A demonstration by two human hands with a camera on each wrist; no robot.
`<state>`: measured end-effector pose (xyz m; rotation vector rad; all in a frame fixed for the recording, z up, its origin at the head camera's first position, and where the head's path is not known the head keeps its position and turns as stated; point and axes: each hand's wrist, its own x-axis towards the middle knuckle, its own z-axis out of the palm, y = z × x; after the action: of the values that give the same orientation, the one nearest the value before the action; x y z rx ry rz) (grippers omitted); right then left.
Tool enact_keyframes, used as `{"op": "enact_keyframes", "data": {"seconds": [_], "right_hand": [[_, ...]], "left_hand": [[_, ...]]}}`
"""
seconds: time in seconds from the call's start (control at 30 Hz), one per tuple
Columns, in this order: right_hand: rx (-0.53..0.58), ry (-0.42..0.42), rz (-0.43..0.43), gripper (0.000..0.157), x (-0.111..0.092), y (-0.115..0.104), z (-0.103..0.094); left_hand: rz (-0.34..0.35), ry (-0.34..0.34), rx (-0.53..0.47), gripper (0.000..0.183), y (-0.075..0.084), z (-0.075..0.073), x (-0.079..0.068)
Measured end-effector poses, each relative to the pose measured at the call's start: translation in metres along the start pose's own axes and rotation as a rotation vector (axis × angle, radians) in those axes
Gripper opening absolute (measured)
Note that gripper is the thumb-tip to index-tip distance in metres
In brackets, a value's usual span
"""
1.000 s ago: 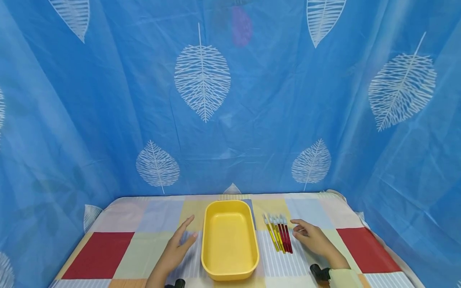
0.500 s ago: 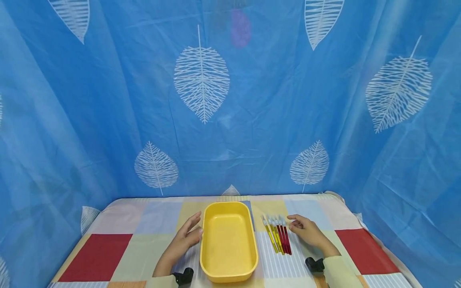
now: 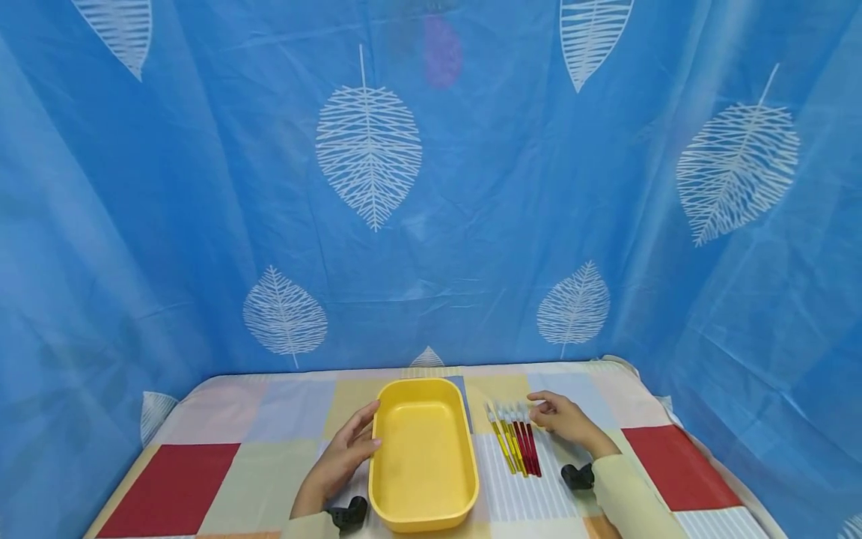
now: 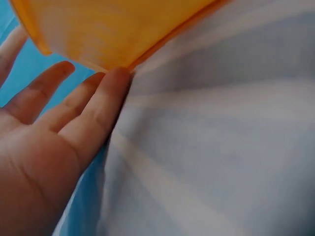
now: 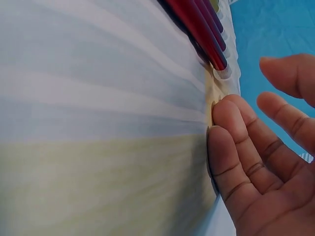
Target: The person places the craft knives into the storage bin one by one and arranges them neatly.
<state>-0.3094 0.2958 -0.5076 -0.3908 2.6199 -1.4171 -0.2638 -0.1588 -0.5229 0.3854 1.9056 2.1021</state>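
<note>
A yellow plastic tray (image 3: 424, 464) with rounded corners stands in the middle of the table, holding nothing. My left hand (image 3: 340, 457) is at its left side, fingers loosely spread. In the left wrist view, the fingertips of my left hand (image 4: 54, 132) touch the lower edge of the yellow tray (image 4: 118, 29). Right of the tray lie several slim brush-like sticks with pale tips, some yellow (image 3: 503, 448) and some dark red (image 3: 530, 449). My right hand (image 3: 569, 421) hovers beside the tips of the red ones, its loosely bent fingers holding nothing. The right wrist view shows red sticks (image 5: 204, 37) just beyond the fingertips.
A patchwork cloth (image 3: 269, 479) of pastel, striped and red squares covers the table. Behind and on both sides hangs a blue curtain (image 3: 471, 224) with white leaf prints. Each wrist wears a black camera, the left one (image 3: 350, 513) close to the tray's near left corner.
My left hand has moved right and forward until its fingers reach the tray's left side. The right hand has shifted slightly left and forward toward the stick tips. Tray and sticks stay put.
</note>
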Motion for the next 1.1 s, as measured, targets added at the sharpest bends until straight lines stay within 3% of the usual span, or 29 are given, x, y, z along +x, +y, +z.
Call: {"op": "enact_keyframes", "data": {"seconds": [0.27, 0.57, 0.8, 1.1], "right_hand": [[0.077, -0.053, 0.028, 0.050, 0.012, 0.005, -0.001], [0.088, -0.110, 0.022, 0.059, 0.014, 0.009, -0.003], [0.014, -0.098, 0.020, 0.051, 0.022, 0.006, -0.001], [0.069, -0.083, 0.010, 0.040, 0.027, 0.008, 0.001]], "left_hand": [[0.006, -0.058, -0.053, 0.087, -0.007, -0.003, -0.002], [-0.028, -0.024, -0.042, 0.087, -0.007, 0.002, -0.002], [-0.025, -0.011, -0.041, 0.087, -0.008, 0.000, -0.002], [-0.025, -0.012, -0.043, 0.087, -0.010, -0.002, -0.002]]}}
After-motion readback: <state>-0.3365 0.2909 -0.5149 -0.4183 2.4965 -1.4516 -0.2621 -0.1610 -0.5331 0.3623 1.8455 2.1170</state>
